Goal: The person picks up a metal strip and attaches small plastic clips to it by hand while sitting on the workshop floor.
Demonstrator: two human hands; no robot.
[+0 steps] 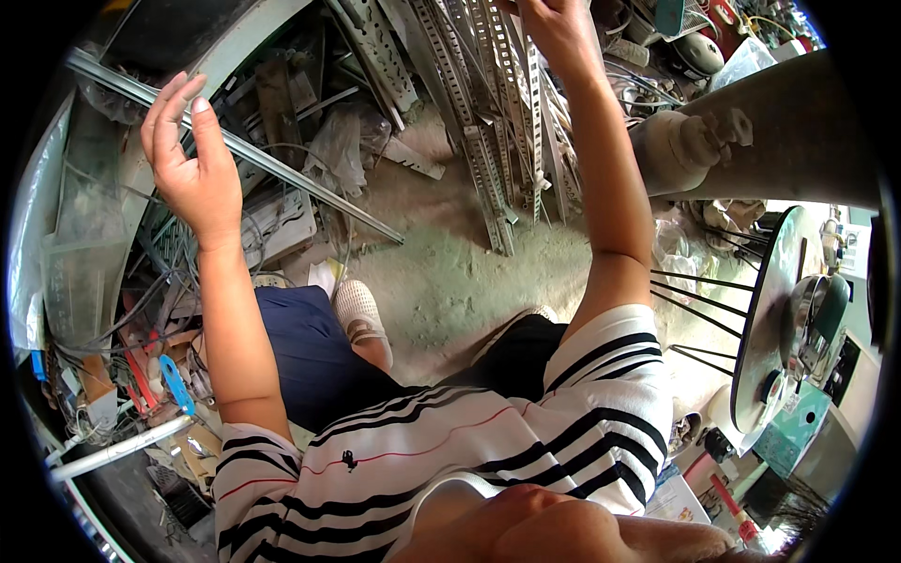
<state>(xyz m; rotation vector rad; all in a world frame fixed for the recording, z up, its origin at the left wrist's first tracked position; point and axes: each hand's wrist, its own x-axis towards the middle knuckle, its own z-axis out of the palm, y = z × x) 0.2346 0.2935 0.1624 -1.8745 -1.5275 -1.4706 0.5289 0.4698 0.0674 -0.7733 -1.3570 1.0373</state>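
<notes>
Left hand (194, 180) is up in the upper left, thumb and fingers apart, overlapping the rail (282, 172); can't tell if they touch. Right hand (563, 33) is at the top edge by the strips (483, 122), fingertips cut off, so can't tell their grip.

Below us we see a dusty, grey-green hard floor (422, 281), unevenly lit. To our right, a round, pale-topped table with a dark rim (791, 258) stands on thin, straight black legs (704, 281), near a thick, dark-grey cylinder (807, 131); we find that side brightest.
</notes>
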